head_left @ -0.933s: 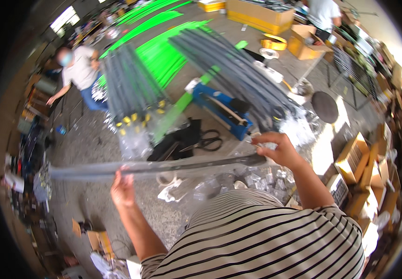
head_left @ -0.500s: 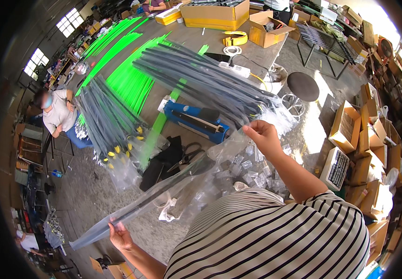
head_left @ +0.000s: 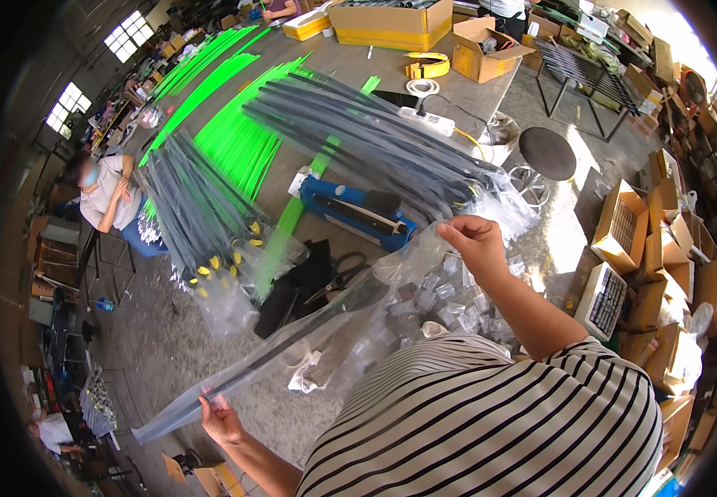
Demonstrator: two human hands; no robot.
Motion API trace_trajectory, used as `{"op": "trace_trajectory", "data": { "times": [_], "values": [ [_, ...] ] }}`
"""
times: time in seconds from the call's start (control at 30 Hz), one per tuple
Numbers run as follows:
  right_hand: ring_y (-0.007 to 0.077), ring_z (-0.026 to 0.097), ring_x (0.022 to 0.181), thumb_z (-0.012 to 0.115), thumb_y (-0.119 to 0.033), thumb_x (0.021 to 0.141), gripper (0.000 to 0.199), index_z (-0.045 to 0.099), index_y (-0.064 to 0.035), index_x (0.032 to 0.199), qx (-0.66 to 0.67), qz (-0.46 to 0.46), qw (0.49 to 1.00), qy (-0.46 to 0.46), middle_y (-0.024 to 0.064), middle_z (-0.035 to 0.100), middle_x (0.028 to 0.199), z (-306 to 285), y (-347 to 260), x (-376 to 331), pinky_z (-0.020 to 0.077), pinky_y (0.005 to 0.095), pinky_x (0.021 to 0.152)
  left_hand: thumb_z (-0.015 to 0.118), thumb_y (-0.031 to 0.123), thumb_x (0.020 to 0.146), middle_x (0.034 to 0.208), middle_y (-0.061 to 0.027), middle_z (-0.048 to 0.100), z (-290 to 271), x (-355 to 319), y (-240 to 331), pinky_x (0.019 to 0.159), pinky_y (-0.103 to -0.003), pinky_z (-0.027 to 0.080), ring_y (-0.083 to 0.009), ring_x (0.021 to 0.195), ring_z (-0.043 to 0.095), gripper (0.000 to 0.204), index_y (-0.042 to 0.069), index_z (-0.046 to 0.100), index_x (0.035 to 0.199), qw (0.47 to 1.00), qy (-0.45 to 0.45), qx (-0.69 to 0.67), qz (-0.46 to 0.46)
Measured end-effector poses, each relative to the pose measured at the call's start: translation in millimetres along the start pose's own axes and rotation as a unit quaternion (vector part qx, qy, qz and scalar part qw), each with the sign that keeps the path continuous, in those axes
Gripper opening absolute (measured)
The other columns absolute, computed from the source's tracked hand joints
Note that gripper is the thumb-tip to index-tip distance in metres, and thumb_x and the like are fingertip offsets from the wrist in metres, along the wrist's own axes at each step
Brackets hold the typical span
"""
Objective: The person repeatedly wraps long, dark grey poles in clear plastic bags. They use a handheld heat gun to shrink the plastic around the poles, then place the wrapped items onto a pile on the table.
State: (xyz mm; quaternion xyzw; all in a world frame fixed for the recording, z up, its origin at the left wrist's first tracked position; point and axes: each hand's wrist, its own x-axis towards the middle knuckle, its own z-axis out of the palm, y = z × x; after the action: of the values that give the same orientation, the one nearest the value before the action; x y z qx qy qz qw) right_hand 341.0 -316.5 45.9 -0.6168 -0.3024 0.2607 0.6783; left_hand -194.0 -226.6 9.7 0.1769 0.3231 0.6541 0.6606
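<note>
Stretched across in front of me is a long clear plastic sleeve [head_left: 292, 331] with a dark rod inside. My right hand [head_left: 474, 242] pinches its upper right end between thumb and fingers. Lower down, my left hand [head_left: 222, 421] grips the sleeve near its lower left end, with fingers partly behind the film. Just beyond my right hand lies a blue hand-lever heat sealer [head_left: 358, 207] on the table. Beneath the sleeve are black-handled scissors [head_left: 343, 272] and a black cloth [head_left: 292, 286].
Bagged dark rods [head_left: 358, 132] lie behind the sealer; another bundle with yellow tips [head_left: 201, 207] is left of it. Bright green rods [head_left: 234, 141] cover the far table. Small clear plastic pieces [head_left: 458, 302] lie near my body. A seated person [head_left: 110, 195] is at left.
The whole view has shifted slightly. Both hands keep their hold on the sleeve, almost unmoved. The seated person at left has raised a forearm.
</note>
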Motion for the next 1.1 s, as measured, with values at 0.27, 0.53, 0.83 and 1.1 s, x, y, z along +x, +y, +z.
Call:
{"op": "trace_trajectory", "data": {
  "times": [0.27, 0.53, 0.83, 1.1],
  "values": [
    [0.0010, 0.038, 0.050, 0.060, -0.013, 0.081, 0.017, 0.053, -0.0042, 0.068, 0.082, -0.062, 0.994, 0.031, -0.0057, 0.048, 0.055, -2, -6, 2, 0.0309, 0.0169, 0.046, 0.053, 0.007, 0.083, 0.097, -0.0111, 0.057, 8, -3, -3, 0.085, -0.031, 0.047, -0.0193, 0.091, 0.056, 0.023, -0.004, 0.049, 0.102, 1.000, 0.007, -0.018, -0.003],
    [0.0011, 0.037, 0.046, 0.061, -0.010, 0.080, 0.012, 0.057, -0.0017, 0.073, 0.058, -0.178, 0.982, 0.030, -0.0048, 0.047, 0.052, -2, -19, 5, 0.0293, 0.0160, 0.042, 0.050, 0.010, 0.085, 0.096, -0.0123, 0.059, -13, 0, 5, 0.073, -0.030, 0.051, -0.0172, 0.089, 0.058, 0.019, -0.002, 0.052, 0.100, 1.000, 0.006, -0.015, -0.006],
    [-0.0006, 0.035, 0.047, 0.065, -0.007, 0.075, 0.012, 0.056, -0.0054, 0.067, 0.101, -0.076, 0.983, 0.130, -0.0072, 0.047, 0.054, -18, -12, 23, 0.0260, 0.0155, 0.044, 0.048, 0.010, 0.086, 0.096, -0.0104, 0.060, 4, -6, -8, 0.074, -0.032, 0.051, -0.0186, 0.089, 0.058, 0.017, 0.000, 0.053, 0.099, 1.000, 0.009, -0.004, 0.000],
    [0.0012, 0.032, 0.049, 0.058, -0.008, 0.080, 0.010, 0.055, -0.0057, 0.071, -0.096, -0.197, 0.972, 0.087, -0.0036, 0.052, 0.063, -29, -37, 21, 0.0241, 0.0166, 0.045, 0.060, 0.009, 0.077, 0.088, -0.0095, 0.062, 28, -5, -22, 0.078, -0.036, 0.049, -0.0203, 0.085, 0.060, 0.016, 0.001, 0.057, 0.090, 0.993, 0.104, 0.037, 0.034]
  ]
}}
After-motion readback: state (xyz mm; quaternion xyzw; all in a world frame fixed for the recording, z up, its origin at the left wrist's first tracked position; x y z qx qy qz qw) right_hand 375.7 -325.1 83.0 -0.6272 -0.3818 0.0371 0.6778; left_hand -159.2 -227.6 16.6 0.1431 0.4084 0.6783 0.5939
